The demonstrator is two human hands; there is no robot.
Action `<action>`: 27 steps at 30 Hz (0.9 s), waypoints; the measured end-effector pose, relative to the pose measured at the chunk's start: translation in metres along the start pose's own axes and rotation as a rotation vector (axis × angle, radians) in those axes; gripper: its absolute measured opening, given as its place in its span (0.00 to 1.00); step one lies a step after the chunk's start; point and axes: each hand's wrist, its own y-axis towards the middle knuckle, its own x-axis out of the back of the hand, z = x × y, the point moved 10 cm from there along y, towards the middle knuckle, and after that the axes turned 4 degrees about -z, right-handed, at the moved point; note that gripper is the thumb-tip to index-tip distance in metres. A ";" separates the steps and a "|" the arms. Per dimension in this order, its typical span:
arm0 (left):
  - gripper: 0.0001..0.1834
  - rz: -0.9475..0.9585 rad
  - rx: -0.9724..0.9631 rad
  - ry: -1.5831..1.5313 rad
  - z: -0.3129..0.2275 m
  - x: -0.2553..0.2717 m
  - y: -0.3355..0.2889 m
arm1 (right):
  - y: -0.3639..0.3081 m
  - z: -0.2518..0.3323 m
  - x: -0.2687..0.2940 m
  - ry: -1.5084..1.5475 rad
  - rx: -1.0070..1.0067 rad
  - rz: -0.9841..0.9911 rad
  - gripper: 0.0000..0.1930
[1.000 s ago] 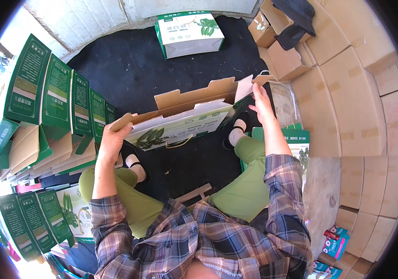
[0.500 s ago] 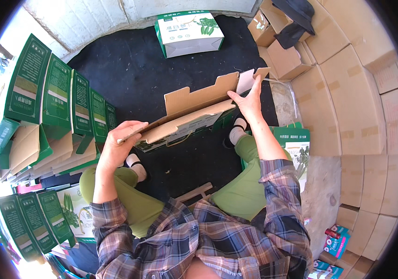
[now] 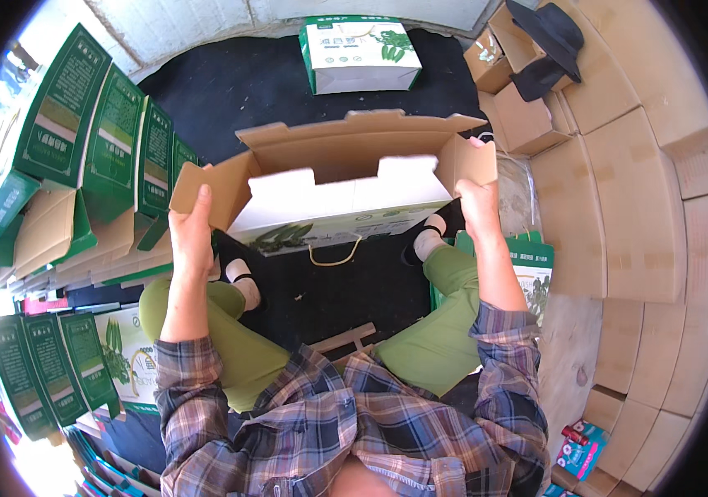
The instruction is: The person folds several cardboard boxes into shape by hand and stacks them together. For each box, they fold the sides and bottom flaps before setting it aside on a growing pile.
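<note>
I hold an unfolded cardboard box in front of me, brown inside, white and green outside, its open top facing me and flaps spread. My left hand grips the left end flap. My right hand grips the right end of the box. A yellowish cord handle hangs from the box's near side. My knees in green trousers lie below it.
A finished white and green box stands on the black mat ahead. Flat green boxes lean in a row at left. Plain brown cartons are stacked at right, with a black hat on top.
The box was a flat folded sheet held low a second ago. It has been lifted, turned and spread open into a rectangular shape between both hands.
</note>
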 end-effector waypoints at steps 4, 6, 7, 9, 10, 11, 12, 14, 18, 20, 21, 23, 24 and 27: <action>0.21 -0.067 0.129 -0.156 0.015 0.006 0.007 | -0.008 -0.008 -0.005 0.132 -0.074 0.140 0.32; 0.21 -0.049 0.164 -0.097 0.024 0.006 0.014 | -0.009 -0.023 -0.003 0.101 -0.163 0.176 0.31; 0.21 -0.021 0.197 -0.042 0.029 0.005 0.017 | -0.012 -0.035 -0.003 0.067 -0.246 0.204 0.30; 0.21 -0.027 0.187 0.001 0.028 0.008 0.019 | -0.015 -0.042 -0.003 0.151 -0.297 0.227 0.29; 0.21 -0.067 0.127 0.149 0.019 0.013 0.022 | -0.015 -0.043 -0.003 0.106 -0.300 0.246 0.28; 0.22 -0.105 0.067 0.296 0.011 0.016 0.023 | -0.016 -0.044 -0.003 0.061 -0.302 0.263 0.27; 0.22 -0.104 0.069 0.297 0.010 0.016 0.023 | -0.016 -0.042 -0.002 0.061 -0.305 0.262 0.27; 0.29 -0.129 -0.247 1.019 -0.017 0.006 0.021 | -0.020 -0.041 -0.004 0.065 -0.351 0.303 0.25; 0.37 -0.121 -0.584 1.542 -0.033 -0.035 0.017 | -0.024 -0.038 -0.002 0.021 -0.378 0.320 0.25; 0.38 -0.034 -0.846 1.389 -0.045 -0.059 0.004 | -0.029 -0.038 -0.006 0.027 -0.405 0.362 0.26; 0.38 -0.027 -0.848 1.380 -0.049 -0.067 0.001 | -0.029 -0.037 -0.002 0.020 -0.405 0.352 0.26; 0.35 0.218 -0.888 1.210 -0.047 -0.092 -0.009 | -0.029 -0.037 0.002 0.028 -0.421 0.354 0.27; 0.31 0.281 -0.899 1.092 -0.048 -0.095 -0.010 | -0.029 -0.037 0.003 0.028 -0.418 0.349 0.27; 0.26 0.518 -0.620 1.036 -0.018 -0.089 -0.002 | -0.029 -0.038 0.006 0.043 -0.439 0.347 0.28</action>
